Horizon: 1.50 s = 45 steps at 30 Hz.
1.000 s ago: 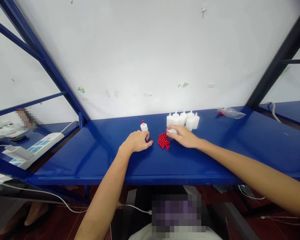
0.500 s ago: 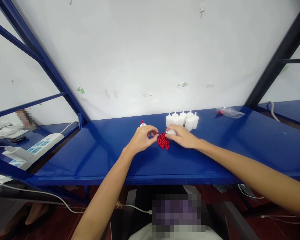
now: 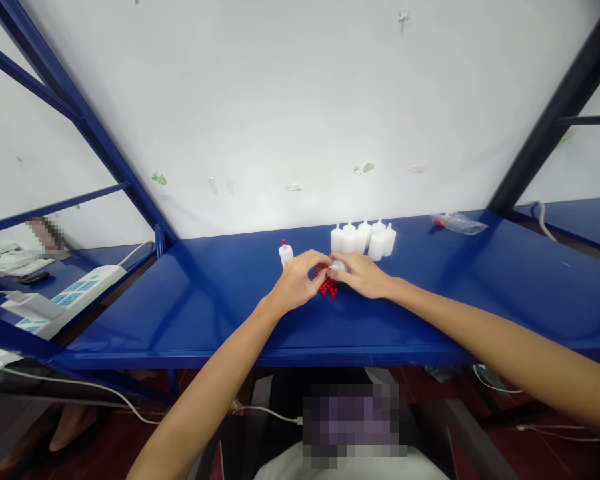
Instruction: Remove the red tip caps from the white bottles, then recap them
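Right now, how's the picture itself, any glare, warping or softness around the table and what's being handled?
In the head view, pale sheen and dark streaks mark the glossy blue tabletop; the head view also shows the blue metal frame leaning outward, probably wide-angle stretch; in that view the small round red pieces lack fine detail, partly hidden by the left hand.

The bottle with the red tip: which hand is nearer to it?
Left. The left hand is close in front of the red-tipped bottle; the right hand is farther off to its right, holding another bottle.
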Each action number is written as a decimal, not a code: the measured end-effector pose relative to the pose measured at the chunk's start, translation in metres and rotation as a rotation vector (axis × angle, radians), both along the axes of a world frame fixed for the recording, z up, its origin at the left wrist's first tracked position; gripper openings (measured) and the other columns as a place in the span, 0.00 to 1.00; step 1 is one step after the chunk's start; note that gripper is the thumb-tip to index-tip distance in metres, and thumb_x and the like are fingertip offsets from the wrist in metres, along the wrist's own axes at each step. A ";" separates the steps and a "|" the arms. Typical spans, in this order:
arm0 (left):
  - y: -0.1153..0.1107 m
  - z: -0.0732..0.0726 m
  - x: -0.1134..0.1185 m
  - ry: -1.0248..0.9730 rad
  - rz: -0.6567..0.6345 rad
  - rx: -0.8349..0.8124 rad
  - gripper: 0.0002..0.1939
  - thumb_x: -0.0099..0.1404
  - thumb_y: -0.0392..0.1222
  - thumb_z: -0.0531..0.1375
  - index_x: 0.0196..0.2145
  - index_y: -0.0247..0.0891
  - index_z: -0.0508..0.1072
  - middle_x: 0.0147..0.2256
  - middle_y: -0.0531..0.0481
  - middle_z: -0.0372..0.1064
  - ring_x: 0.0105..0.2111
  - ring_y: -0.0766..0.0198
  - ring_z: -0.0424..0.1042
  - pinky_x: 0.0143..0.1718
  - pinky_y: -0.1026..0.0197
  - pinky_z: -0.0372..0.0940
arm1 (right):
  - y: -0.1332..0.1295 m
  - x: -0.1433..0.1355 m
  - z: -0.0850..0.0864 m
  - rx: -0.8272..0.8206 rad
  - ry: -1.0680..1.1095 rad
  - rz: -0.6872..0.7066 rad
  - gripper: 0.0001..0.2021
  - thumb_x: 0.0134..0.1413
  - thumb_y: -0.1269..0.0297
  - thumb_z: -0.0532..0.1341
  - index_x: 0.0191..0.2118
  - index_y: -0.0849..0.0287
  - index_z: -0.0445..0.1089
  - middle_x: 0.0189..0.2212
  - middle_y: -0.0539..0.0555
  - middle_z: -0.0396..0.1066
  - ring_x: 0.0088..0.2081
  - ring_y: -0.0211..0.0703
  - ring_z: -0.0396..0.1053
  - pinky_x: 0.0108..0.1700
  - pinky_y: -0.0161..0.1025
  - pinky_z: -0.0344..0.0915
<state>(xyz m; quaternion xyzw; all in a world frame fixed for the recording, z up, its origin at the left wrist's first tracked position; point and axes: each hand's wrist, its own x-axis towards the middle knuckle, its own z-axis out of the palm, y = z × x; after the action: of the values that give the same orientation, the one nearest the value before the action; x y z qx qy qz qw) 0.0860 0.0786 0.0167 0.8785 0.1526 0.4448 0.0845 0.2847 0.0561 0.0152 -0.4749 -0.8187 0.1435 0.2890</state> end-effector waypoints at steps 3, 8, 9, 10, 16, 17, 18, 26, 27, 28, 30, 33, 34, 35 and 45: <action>-0.002 -0.002 0.002 0.010 -0.021 0.053 0.10 0.65 0.28 0.56 0.40 0.36 0.72 0.38 0.47 0.75 0.38 0.64 0.73 0.41 0.60 0.70 | 0.001 0.000 0.002 -0.028 0.032 0.022 0.22 0.62 0.45 0.51 0.32 0.59 0.69 0.24 0.50 0.67 0.27 0.40 0.61 0.31 0.36 0.50; -0.006 -0.005 0.007 -0.001 -0.035 0.047 0.11 0.65 0.29 0.57 0.44 0.37 0.72 0.39 0.47 0.76 0.38 0.63 0.74 0.42 0.59 0.70 | 0.003 -0.001 0.000 -0.066 0.096 0.057 0.25 0.61 0.45 0.51 0.26 0.60 0.71 0.22 0.50 0.66 0.26 0.40 0.62 0.30 0.37 0.51; -0.007 -0.005 0.007 0.004 -0.033 0.034 0.12 0.65 0.29 0.57 0.45 0.37 0.72 0.39 0.47 0.76 0.38 0.63 0.74 0.42 0.59 0.70 | 0.004 -0.001 -0.001 -0.062 0.106 0.065 0.25 0.61 0.46 0.50 0.26 0.61 0.71 0.21 0.50 0.65 0.26 0.39 0.61 0.30 0.37 0.51; -0.007 -0.005 0.007 0.012 -0.030 0.018 0.13 0.65 0.29 0.57 0.46 0.37 0.72 0.40 0.47 0.76 0.39 0.63 0.74 0.42 0.59 0.70 | 0.004 -0.001 -0.002 -0.055 0.115 0.073 0.25 0.62 0.46 0.50 0.26 0.61 0.71 0.20 0.50 0.64 0.25 0.39 0.61 0.30 0.37 0.51; -0.004 -0.005 0.006 0.081 -0.019 -0.108 0.09 0.67 0.34 0.58 0.44 0.36 0.73 0.36 0.48 0.72 0.35 0.64 0.70 0.39 0.61 0.67 | 0.006 -0.001 -0.005 -0.008 0.149 0.142 0.28 0.61 0.42 0.49 0.26 0.62 0.70 0.20 0.50 0.64 0.24 0.39 0.60 0.29 0.36 0.52; -0.004 -0.005 0.007 0.091 -0.020 -0.123 0.07 0.67 0.36 0.58 0.42 0.36 0.73 0.34 0.48 0.71 0.33 0.65 0.69 0.37 0.62 0.66 | 0.005 -0.001 -0.004 -0.010 0.153 0.149 0.28 0.61 0.42 0.49 0.26 0.62 0.70 0.21 0.51 0.64 0.25 0.39 0.61 0.29 0.36 0.52; -0.004 -0.005 0.007 0.100 -0.018 -0.142 0.06 0.68 0.36 0.57 0.41 0.36 0.73 0.33 0.49 0.70 0.31 0.66 0.68 0.35 0.63 0.65 | 0.005 -0.001 -0.004 -0.017 0.159 0.150 0.29 0.61 0.41 0.49 0.26 0.62 0.70 0.21 0.51 0.65 0.25 0.39 0.61 0.29 0.36 0.53; 0.002 0.005 -0.013 -0.011 0.191 -0.141 0.07 0.70 0.42 0.53 0.42 0.38 0.67 0.28 0.54 0.66 0.27 0.67 0.65 0.32 0.63 0.62 | 0.005 0.000 -0.007 -0.075 0.312 0.082 0.29 0.62 0.40 0.49 0.23 0.60 0.64 0.19 0.49 0.61 0.23 0.37 0.59 0.29 0.36 0.54; 0.006 0.007 -0.019 -0.031 0.284 -0.063 0.06 0.70 0.42 0.54 0.40 0.38 0.67 0.30 0.52 0.67 0.30 0.65 0.66 0.35 0.61 0.63 | 0.006 0.000 -0.007 -0.081 0.335 0.073 0.28 0.62 0.41 0.49 0.23 0.60 0.65 0.19 0.49 0.62 0.23 0.37 0.60 0.29 0.36 0.55; 0.009 0.009 -0.026 -0.029 0.375 0.016 0.06 0.69 0.42 0.55 0.38 0.38 0.68 0.33 0.50 0.67 0.34 0.62 0.66 0.40 0.58 0.63 | 0.006 0.001 -0.007 -0.081 0.355 0.059 0.28 0.62 0.42 0.50 0.23 0.60 0.66 0.20 0.50 0.63 0.24 0.37 0.60 0.30 0.37 0.56; 0.015 0.012 -0.036 0.048 0.489 0.097 0.06 0.67 0.42 0.56 0.37 0.38 0.70 0.42 0.45 0.67 0.44 0.57 0.66 0.48 0.52 0.61 | 0.007 0.000 -0.008 -0.065 0.381 0.017 0.26 0.60 0.42 0.54 0.21 0.60 0.66 0.20 0.50 0.65 0.24 0.38 0.60 0.31 0.37 0.56; 0.020 0.009 -0.042 0.242 0.512 0.110 0.07 0.66 0.43 0.58 0.38 0.40 0.72 0.54 0.41 0.60 0.55 0.51 0.60 0.55 0.46 0.57 | 0.006 -0.001 -0.009 -0.027 0.375 -0.056 0.23 0.51 0.43 0.63 0.21 0.59 0.67 0.19 0.49 0.65 0.24 0.37 0.58 0.28 0.37 0.55; 0.022 0.007 -0.042 0.299 0.508 0.106 0.07 0.66 0.43 0.58 0.39 0.40 0.73 0.57 0.41 0.58 0.57 0.49 0.58 0.56 0.45 0.56 | 0.005 -0.002 -0.009 -0.018 0.363 -0.070 0.22 0.48 0.44 0.66 0.21 0.59 0.67 0.19 0.48 0.64 0.23 0.36 0.57 0.27 0.36 0.53; 0.023 0.004 -0.042 0.345 0.507 0.103 0.07 0.65 0.42 0.58 0.38 0.40 0.73 0.59 0.40 0.56 0.59 0.48 0.56 0.57 0.44 0.54 | 0.004 -0.002 -0.009 -0.009 0.350 -0.078 0.22 0.46 0.45 0.67 0.21 0.59 0.66 0.18 0.48 0.63 0.22 0.35 0.55 0.26 0.36 0.52; 0.034 -0.002 -0.047 0.282 0.661 0.075 0.16 0.61 0.42 0.61 0.48 0.40 0.71 0.62 0.37 0.50 0.63 0.40 0.49 0.57 0.38 0.52 | 0.010 0.003 -0.012 -0.154 0.533 -0.017 0.18 0.62 0.52 0.49 0.30 0.59 0.67 0.21 0.50 0.63 0.25 0.41 0.63 0.31 0.39 0.62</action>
<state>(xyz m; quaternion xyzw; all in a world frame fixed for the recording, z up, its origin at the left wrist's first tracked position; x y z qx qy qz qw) 0.0390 0.1123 0.0147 0.8370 0.4220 0.3277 -0.1182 0.2880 0.0659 0.0035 -0.4477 -0.6965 0.3229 0.4585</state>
